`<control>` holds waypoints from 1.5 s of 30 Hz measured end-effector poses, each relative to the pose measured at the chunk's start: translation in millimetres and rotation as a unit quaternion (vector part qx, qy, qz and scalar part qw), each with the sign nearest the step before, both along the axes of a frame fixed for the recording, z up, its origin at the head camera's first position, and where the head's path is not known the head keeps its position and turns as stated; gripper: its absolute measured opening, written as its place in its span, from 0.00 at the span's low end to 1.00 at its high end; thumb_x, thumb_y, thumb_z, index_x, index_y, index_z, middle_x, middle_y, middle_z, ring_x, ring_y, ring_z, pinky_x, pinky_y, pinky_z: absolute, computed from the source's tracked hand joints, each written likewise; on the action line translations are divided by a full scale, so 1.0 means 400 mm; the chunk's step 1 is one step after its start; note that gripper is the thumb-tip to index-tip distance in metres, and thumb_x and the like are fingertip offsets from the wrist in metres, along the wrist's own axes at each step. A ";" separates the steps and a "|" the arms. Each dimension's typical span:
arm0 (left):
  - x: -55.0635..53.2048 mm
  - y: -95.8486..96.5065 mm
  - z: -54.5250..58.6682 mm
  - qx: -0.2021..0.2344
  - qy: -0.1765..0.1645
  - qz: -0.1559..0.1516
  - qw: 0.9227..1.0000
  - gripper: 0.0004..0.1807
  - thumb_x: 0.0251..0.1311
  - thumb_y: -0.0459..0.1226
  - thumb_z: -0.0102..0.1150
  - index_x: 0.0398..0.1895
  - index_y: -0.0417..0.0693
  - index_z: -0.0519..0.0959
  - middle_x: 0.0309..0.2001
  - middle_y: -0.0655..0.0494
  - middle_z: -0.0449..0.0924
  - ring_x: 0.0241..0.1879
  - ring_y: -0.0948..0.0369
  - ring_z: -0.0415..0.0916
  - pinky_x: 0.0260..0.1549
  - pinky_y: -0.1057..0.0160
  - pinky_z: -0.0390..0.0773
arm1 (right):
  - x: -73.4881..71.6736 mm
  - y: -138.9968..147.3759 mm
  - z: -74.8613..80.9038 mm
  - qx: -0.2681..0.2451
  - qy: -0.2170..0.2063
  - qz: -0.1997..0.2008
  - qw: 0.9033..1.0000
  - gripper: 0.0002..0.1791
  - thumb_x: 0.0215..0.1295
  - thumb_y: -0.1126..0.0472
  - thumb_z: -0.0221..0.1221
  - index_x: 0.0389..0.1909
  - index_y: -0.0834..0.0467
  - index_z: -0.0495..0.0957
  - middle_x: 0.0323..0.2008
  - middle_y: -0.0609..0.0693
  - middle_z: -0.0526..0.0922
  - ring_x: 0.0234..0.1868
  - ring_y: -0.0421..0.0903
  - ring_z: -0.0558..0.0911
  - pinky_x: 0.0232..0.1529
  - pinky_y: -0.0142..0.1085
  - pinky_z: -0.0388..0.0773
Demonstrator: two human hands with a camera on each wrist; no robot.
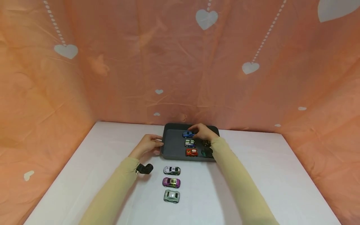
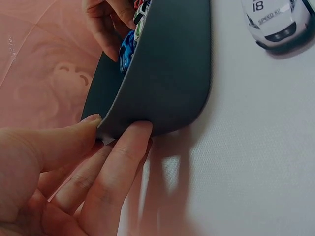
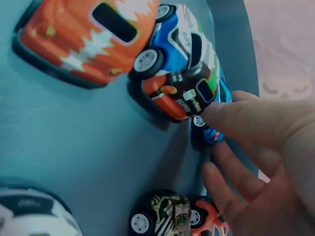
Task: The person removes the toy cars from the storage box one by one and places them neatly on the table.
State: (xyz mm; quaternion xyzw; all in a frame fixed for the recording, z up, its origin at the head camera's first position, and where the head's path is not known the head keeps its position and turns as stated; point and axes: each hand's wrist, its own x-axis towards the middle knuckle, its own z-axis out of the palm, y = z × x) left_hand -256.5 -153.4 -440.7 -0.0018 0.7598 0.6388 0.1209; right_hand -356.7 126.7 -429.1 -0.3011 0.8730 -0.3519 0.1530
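Observation:
A dark grey tray (image 1: 174,143) lies at the back of the table. My left hand (image 1: 148,144) holds its left rim, the thumb (image 2: 91,125) at the top edge and fingers against the outer wall. Inside the tray, my right hand (image 1: 204,132) has its fingers around a blue toy car (image 1: 187,134), partly hidden by them. Nearer me in the same column are a white, blue and green toy car (image 1: 190,143) and a red-orange one (image 1: 192,152). A camouflage-patterned toy car (image 3: 170,214) and an orange one (image 3: 210,216) show beneath the right hand in the right wrist view.
In front of the tray, a white-and-black toy car (image 1: 172,170), a purple one (image 1: 171,182) and a pale grey-green one (image 1: 171,196) stand in a column on the white table (image 1: 118,137). An orange cloth (image 1: 180,62) with hearts hangs behind and at both sides.

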 end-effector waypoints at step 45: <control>-0.002 0.019 -0.003 -0.010 -0.017 0.003 1.000 0.24 0.62 0.25 0.56 0.61 0.25 0.67 0.49 0.29 0.77 0.33 0.53 0.82 0.28 0.62 0.84 | 0.056 0.088 0.055 -0.046 0.057 -0.006 0.997 0.20 0.56 0.76 0.62 0.52 0.69 0.78 0.50 0.62 0.80 0.50 0.55 0.79 0.52 0.46 0.76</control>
